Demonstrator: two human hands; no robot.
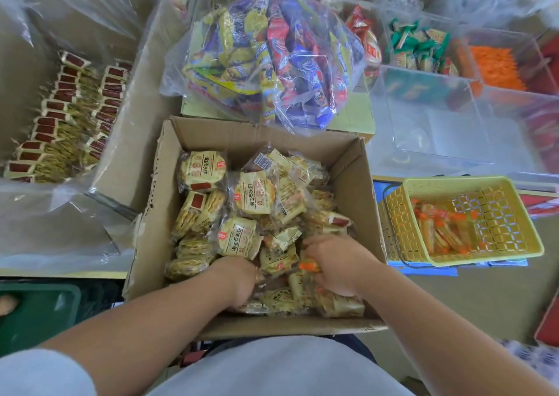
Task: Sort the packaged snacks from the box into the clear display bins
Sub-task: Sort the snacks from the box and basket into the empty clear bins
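An open cardboard box (357, 166) stands in front of me, full of yellow round-biscuit packets (254, 194). Both my hands are down among the packets at the box's near end. My left hand (239, 280) digs into the pile with its fingers buried, so what they hold is hidden. My right hand (335, 265) curls round an orange-ended snack packet (308, 266). To the left a clear bin (121, 141) holds neat rows of the same yellow-and-red packets (60, 117). An empty-looking clear bin (438, 129) stands to the back right.
A yellow plastic basket (520, 223) with orange packets stands right of the box. Behind the box a clear bag of mixed colourful snacks (272, 57) lies on a carton. Further clear bins with green and orange snacks (420, 45) line the back right. A green crate (36, 314) sits lower left.
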